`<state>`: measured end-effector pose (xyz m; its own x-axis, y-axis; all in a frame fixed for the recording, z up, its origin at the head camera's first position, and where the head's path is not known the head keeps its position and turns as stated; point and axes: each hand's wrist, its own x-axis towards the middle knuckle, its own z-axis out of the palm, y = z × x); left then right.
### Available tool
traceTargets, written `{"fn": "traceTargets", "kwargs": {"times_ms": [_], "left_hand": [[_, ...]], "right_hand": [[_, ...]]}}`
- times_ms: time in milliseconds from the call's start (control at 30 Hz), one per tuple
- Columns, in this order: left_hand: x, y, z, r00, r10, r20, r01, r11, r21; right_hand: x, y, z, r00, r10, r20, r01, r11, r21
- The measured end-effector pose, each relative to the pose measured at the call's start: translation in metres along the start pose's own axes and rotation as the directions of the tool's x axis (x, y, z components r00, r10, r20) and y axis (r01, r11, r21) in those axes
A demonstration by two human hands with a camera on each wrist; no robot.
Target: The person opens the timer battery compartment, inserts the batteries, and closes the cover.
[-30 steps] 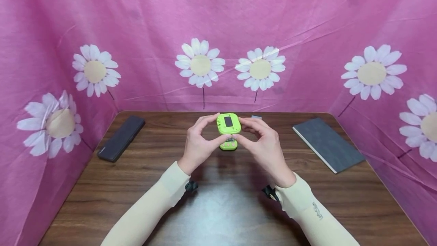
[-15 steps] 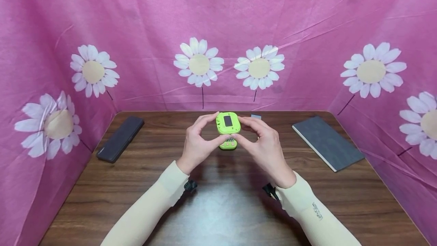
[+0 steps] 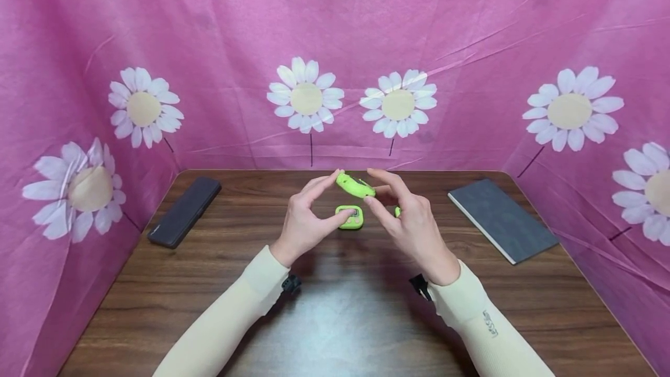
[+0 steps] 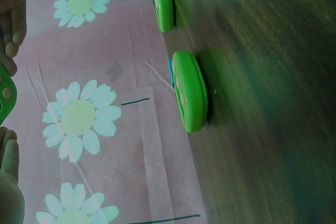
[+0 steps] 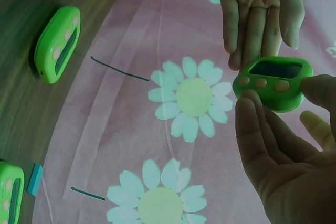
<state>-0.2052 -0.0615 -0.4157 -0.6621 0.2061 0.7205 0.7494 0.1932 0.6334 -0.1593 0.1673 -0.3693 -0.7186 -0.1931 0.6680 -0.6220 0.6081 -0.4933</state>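
Observation:
A small lime-green digital timer (image 3: 356,185) is held in the air above the table, tilted. Its dark screen and pinkish buttons face away from the head camera but show in the right wrist view. My right hand (image 3: 416,226) pinches this timer (image 5: 273,100) at its ends. The fingertips of my left hand (image 3: 309,223) touch its upper left corner in the head view, with the fingers fairly straight and the thumb apart from it. Below, a matching timer (image 3: 351,221) lies on the table. A third timer (image 3: 398,212) is mostly hidden behind my right hand.
On the wooden table (image 3: 335,319) a black case (image 3: 185,212) lies at the left and a dark grey notebook (image 3: 503,221) at the right. A small blue piece (image 5: 34,180) shows near the far edge. A pink flowered cloth (image 3: 345,16) stands behind.
The held timer has turned from flat, face-on to the head camera, to a tilted edge view. My right hand has shifted slightly right, and my left thumb has come off the held timer.

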Motion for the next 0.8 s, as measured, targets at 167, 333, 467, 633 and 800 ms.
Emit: {"fn": "traceTargets", "kwargs": {"times_ms": [167, 333, 467, 633, 800], "left_hand": [[0.001, 0.0, -0.001, 1.0, 0.025, -0.001, -0.025, 0.999, 0.02], [0.001, 0.0, 0.0, 0.999, 0.051, 0.007, -0.051, 0.997, 0.049], [0.002, 0.0, 0.0, 0.997, 0.078, 0.018, -0.079, 0.994, 0.07], [0.002, -0.001, 0.0, 0.994, 0.11, 0.023, -0.112, 0.99, 0.087], [0.003, 0.0, -0.001, 0.99, 0.14, 0.005, -0.14, 0.988, 0.058]], "right_hand": [[-0.001, -0.001, 0.0, 0.999, 0.036, 0.023, -0.036, 0.999, 0.005], [-0.001, -0.001, -0.002, 0.997, 0.071, 0.034, -0.071, 0.997, 0.02], [0.001, -0.001, -0.005, 0.988, 0.13, 0.083, -0.137, 0.987, 0.089], [0.004, 0.0, -0.009, 0.95, 0.242, 0.199, -0.284, 0.933, 0.221], [0.006, 0.002, -0.01, 0.935, 0.284, 0.212, -0.323, 0.929, 0.181]]}}
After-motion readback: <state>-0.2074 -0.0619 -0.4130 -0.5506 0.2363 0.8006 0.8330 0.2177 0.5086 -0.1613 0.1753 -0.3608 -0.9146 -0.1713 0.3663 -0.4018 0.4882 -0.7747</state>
